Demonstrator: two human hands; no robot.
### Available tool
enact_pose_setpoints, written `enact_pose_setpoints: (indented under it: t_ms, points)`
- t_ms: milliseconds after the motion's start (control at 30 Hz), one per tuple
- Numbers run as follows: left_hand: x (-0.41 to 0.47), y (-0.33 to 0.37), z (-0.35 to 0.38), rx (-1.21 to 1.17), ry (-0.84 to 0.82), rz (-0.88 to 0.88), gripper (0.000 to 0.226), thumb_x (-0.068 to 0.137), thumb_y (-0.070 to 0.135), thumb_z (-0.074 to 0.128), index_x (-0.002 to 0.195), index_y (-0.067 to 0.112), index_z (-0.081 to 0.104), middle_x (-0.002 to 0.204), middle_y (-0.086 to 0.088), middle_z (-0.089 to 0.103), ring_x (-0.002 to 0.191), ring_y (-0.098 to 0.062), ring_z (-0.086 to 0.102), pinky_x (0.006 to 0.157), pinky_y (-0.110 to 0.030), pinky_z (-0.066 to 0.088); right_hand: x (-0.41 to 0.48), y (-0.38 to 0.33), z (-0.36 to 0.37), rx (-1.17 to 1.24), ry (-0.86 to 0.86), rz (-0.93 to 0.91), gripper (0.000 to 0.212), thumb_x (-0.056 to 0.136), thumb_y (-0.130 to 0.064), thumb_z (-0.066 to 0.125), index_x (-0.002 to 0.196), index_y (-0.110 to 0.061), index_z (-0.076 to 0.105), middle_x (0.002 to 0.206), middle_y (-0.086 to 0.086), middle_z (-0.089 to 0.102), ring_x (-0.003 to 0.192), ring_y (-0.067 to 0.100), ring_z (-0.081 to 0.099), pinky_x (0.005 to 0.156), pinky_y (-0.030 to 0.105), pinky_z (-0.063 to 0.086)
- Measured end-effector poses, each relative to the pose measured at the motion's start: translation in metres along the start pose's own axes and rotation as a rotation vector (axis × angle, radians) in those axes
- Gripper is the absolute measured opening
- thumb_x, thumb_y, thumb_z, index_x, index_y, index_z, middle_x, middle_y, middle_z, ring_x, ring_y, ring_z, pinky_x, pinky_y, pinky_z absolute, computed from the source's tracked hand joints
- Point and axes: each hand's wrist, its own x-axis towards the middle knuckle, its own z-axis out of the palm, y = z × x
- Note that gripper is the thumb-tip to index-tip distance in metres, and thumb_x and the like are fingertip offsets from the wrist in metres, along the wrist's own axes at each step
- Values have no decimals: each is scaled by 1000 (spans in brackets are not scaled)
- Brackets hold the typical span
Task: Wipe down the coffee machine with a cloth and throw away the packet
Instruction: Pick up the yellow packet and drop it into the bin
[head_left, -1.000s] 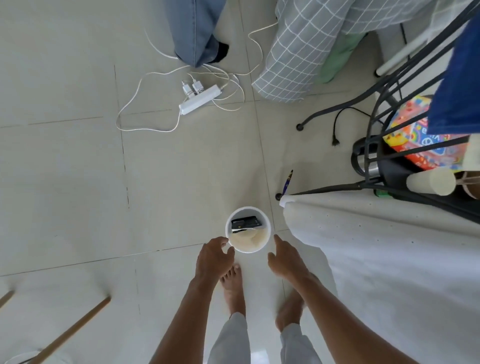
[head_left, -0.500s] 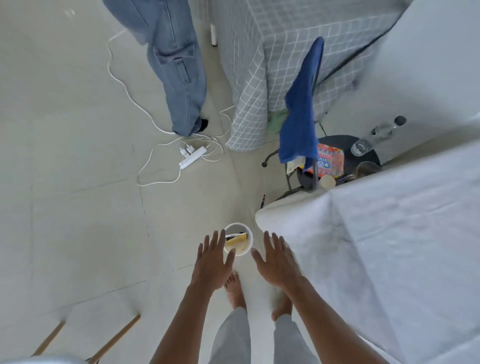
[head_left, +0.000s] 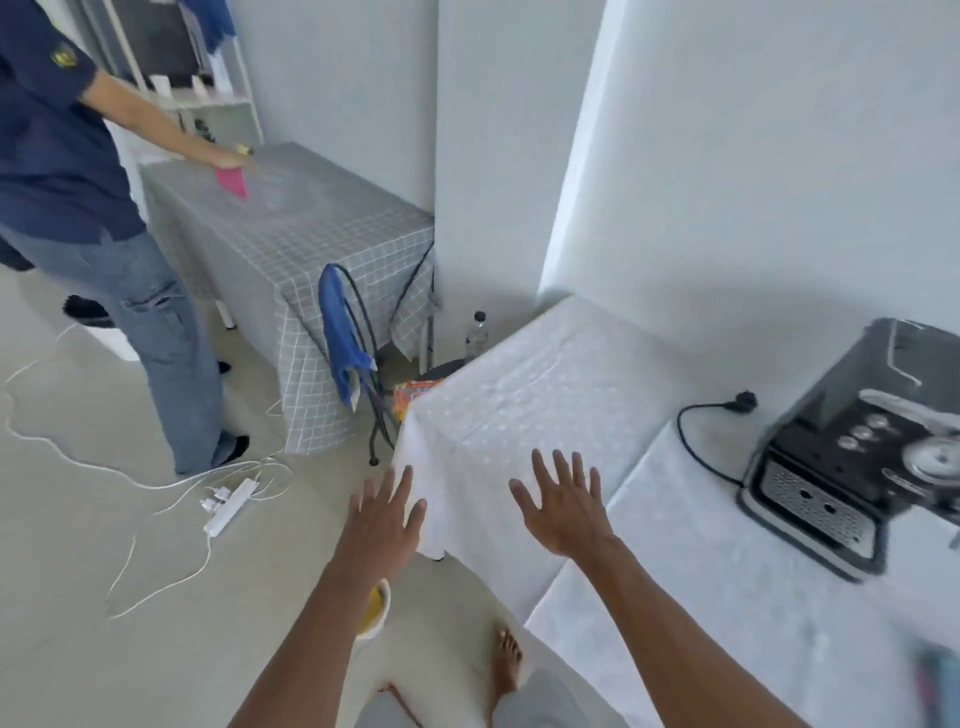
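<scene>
The white-clothed table (head_left: 545, 405) carries the black and silver coffee machine (head_left: 852, 457) at its right, the small round white bin (head_left: 376, 608) stays on the near floor, and the left hand (head_left: 382, 519) and right hand (head_left: 563, 504), just lifted from it, are spread and empty, so the packet seems discarded.

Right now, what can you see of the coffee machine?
The coffee machine is a box of seemingly black plastic and silver metal, cut off by the right edge. It shows a perforated drip tray, a row of round buttons and a round metal part. It stands upright on the white tablecloth near the wall; its cable's plug lies loose on the cloth.
</scene>
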Motion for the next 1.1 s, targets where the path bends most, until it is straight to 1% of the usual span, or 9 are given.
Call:
enact_pose_setpoints:
  t_ms: [100, 167, 433, 733, 800, 867, 933, 1033, 1100]
  points:
    - [-6, 54, 2, -29, 16, 104, 65, 101, 55, 11, 158, 24, 2, 166, -3, 2, 152, -32, 3, 122, -48, 4, -38, 57, -21, 29, 75, 130, 75, 100, -67, 15, 162, -26, 5, 170, 11, 2, 156, 33, -8, 124, 52, -7]
    - [-3, 92, 6, -30, -21, 185, 64, 103, 52, 15, 158, 25, -1, 166, -3, -3, 153, -30, -4, 123, -46, -1, -63, 95, -28, 49, 104, 219, 76, 100, -67, 14, 162, -25, 5, 170, 12, 1, 156, 33, -9, 124, 52, -8]
    - [-31, 228, 53, 65, -120, 546, 67, 101, 56, 17, 157, 26, -5, 166, -2, -7, 153, -28, -8, 124, -44, -4, -148, 204, -13, 107, 190, 539, 79, 98, -69, 15, 162, -23, 7, 169, 14, 3, 156, 35, -7, 125, 52, -5]
    - [-51, 309, 133, 235, -239, 734, 67, 101, 55, 15, 156, 28, -10, 165, 0, -12, 153, -26, -11, 124, -43, -5, -208, 262, 51, 226, 218, 761, 80, 97, -70, 16, 162, -25, 1, 169, 16, -1, 156, 36, -8, 125, 51, -3]
    - [-52, 323, 152, 269, -261, 758, 65, 102, 53, 15, 156, 28, -11, 165, -1, -13, 153, -27, -10, 124, -43, -4, -210, 270, 62, 231, 218, 783, 84, 94, -73, 11, 162, -26, 0, 169, 15, -2, 155, 36, -8, 125, 50, -4]
    - [-52, 335, 169, 295, -244, 786, 64, 103, 52, 15, 156, 29, -11, 165, -3, -15, 152, -29, -11, 124, -44, -5, -208, 275, 73, 231, 228, 789, 92, 85, -78, 1, 162, -26, -1, 169, 15, -4, 156, 36, -8, 125, 49, -4]
    - [-50, 345, 184, 318, -184, 817, 64, 102, 54, 11, 156, 28, -11, 164, -5, -16, 152, -30, -14, 123, -44, -7, -202, 280, 85, 225, 246, 779, 93, 83, -77, -1, 162, -27, -1, 169, 16, -5, 155, 36, -8, 125, 49, -4]
    - [-43, 352, 200, 322, -103, 824, 75, 89, 60, -10, 157, 26, -8, 164, -10, -14, 151, -34, -15, 121, -45, -9, -190, 284, 98, 220, 288, 764, 89, 87, -74, 4, 162, -27, 3, 167, 22, -4, 155, 40, -6, 125, 50, -2]
    - [-38, 350, 210, 305, -86, 776, 77, 89, 59, -6, 158, 24, 3, 165, -14, -5, 152, -37, -5, 122, -46, -5, -184, 286, 106, 203, 310, 756, 84, 91, -72, 9, 162, -27, 6, 166, 25, -3, 154, 42, -4, 125, 52, -1]
